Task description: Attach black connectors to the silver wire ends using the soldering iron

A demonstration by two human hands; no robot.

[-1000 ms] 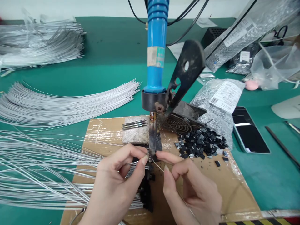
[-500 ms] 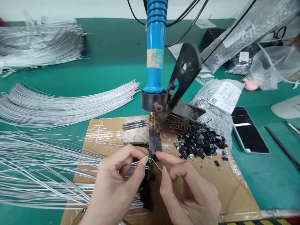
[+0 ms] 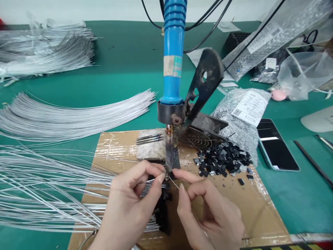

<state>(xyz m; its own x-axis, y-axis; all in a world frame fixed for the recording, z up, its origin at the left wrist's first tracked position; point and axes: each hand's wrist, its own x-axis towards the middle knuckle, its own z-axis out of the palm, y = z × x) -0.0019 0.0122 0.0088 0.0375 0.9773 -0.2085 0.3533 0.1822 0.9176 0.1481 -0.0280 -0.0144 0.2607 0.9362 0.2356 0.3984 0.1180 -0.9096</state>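
A blue-handled soldering iron [image 3: 173,81] is clamped upright with its tip [image 3: 169,156] pointing down at the cardboard. Just under the tip, my left hand [image 3: 134,205] pinches a thin white cable [image 3: 149,181] near its end, between thumb and index finger. A small metallic end shows at those fingertips, too small to make out. My right hand [image 3: 212,208] holds a length of solder wire [image 3: 174,183], whose end reaches the tip from the right. The wire trails down through my right palm. My right index fingertip is close beside the iron tip.
Cables with black ends [image 3: 162,211] lie beneath my left hand. Small black pieces [image 3: 223,158] are heaped on the cardboard [image 3: 249,208], near a round-grilled fan [image 3: 200,135]. A cable bundle [image 3: 78,118] lies left; a phone [image 3: 278,144] and plastic-wrapped packs [image 3: 239,107] lie right.
Both hands stay almost still at the iron tip. The right hand has shifted only very slightly; the view has barely moved.
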